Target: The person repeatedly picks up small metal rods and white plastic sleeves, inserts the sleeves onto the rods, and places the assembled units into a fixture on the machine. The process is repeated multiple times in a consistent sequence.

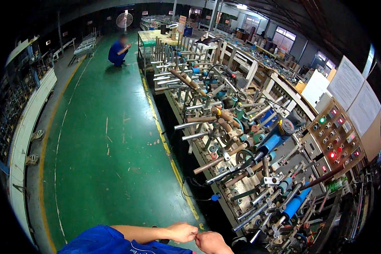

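Note:
At the lower edge, my left hand [183, 232] reaches in from the left with its fingers curled closed. My right hand [211, 242] meets it there, also closed, and the fingertips of both come together. Whatever they may pinch is too small or hidden to make out. Both hands are in front of my blue clothing [114, 243], beside the long machine [237, 211]. Nearest to them on that machine are steel rods, clamps and a blue roller [297, 203].
A control panel [336, 135] with lit buttons stands at right. A blue cable plug [216, 197] hangs by the machine's edge. Green floor [114, 139] with a yellow line [167, 150] runs alongside. Farther off, a person in blue [117, 53] squats near a green-topped table [153, 37].

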